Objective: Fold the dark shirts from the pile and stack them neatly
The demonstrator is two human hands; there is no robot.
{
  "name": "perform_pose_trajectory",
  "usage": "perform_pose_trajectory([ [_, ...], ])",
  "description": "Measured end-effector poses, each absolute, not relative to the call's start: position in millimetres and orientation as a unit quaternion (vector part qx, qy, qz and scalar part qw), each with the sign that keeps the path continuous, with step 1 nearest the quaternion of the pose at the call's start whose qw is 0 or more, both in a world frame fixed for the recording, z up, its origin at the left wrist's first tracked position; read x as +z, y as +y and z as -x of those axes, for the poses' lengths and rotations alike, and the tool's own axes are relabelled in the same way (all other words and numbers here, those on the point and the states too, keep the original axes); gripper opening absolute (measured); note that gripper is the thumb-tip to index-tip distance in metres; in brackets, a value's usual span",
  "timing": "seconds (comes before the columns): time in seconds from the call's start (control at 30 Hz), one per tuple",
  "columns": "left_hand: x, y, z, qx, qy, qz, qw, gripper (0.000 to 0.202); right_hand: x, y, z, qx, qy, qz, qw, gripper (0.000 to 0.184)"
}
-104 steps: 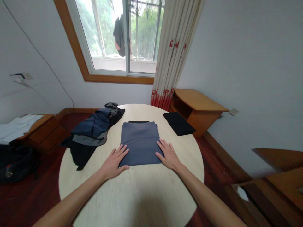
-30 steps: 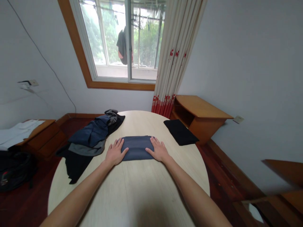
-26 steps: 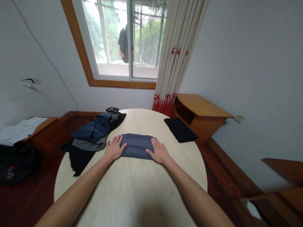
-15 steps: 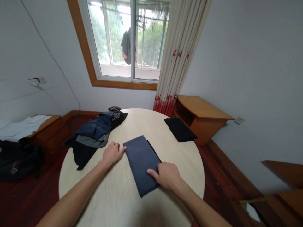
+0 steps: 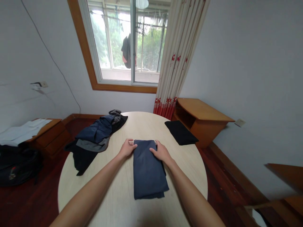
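Left grip (image 5: 126, 149) and right grip (image 5: 163, 153) are pinched narrowly on far corners of the cloth (image 5: 148, 171), apparently being straightened; even tension is needed.

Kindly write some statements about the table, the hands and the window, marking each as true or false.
1. The right hand has its thumb on the folded blue-grey cloth. True.
2. The clothes heap lies at the left of the round table. True.
3. The left hand rests on the clothes heap. False: it is at the folded blue-grey cloth's far left corner.
4. The folded black cloth lies beside the clothes heap. False: it lies at the table's right.
5. A curtain hangs at the window's right side. True.
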State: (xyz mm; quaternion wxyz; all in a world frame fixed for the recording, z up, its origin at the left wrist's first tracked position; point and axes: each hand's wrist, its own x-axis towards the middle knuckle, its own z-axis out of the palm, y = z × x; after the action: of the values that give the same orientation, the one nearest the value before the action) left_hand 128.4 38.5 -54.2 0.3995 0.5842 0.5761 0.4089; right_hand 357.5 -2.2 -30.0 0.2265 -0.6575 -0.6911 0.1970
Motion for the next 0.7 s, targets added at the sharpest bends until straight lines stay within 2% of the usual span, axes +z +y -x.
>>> perform_pose_trajectory([
  [0.1,-48,31,-143,0.465,0.518,-0.546,0.466,0.048,-37,12,-364,0.296,-0.632,0.646,0.308,0.078],
  [0.2,-31,20,-150,0.515,0.411,-0.533,0.531,0.056,-39,17,-371,0.428,-0.569,0.575,0.403,0.086],
  [0.27,-20,13,-151,0.528,0.368,-0.546,0.536,0.059,-37,16,-377,0.524,-0.54,0.493,0.437,0.081],
  [0.37,-9,7,-154,0.548,0.338,-0.547,0.535,0.061,-30,10,-386,0.616,-0.509,0.407,0.443,0.069],
  [0.53,-26,-1,-166,0.541,0.331,-0.51,0.582,0.072,-10,2,-402,0.588,-0.478,0.393,0.521,0.058],
  [0.7,-56,-16,-192,0.408,0.277,-0.503,0.71,0.082,12,-7,-440,0.498,-0.471,0.422,0.593,0.049],
])
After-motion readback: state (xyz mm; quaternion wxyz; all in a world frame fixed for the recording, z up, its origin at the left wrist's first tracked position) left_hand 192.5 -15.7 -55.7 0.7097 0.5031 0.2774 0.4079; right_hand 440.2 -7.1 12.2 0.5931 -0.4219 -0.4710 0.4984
